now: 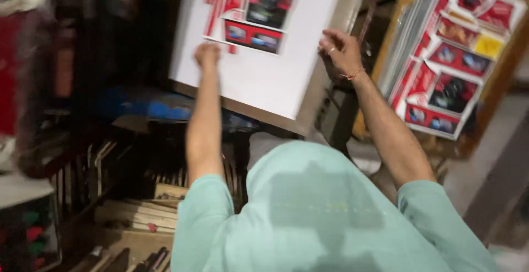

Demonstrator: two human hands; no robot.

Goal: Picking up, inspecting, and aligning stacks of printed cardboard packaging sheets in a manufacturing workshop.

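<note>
Up at the top of the view, both arms stretched out on a big white printed sheet [259, 79] with red and dark panels, tilted over a dim workbench. Left hand [208, 55] bunched into a fist against the lower left part of the sheet, possibly pinching it — blur makes that hard to confirm. Right hand [340, 50] at the right edge, fingers curled round it, orange thread at the wrist. Off to the right, a leaning stack of matching printed sheets [449, 57]. Below, wooden slats and frames [138, 211] cluttered in shadow. Risk as judged: loose left-side grip, so sheet sagging, creasing or sliding off; tilted stack toppling if bumped by an elbow.
</note>
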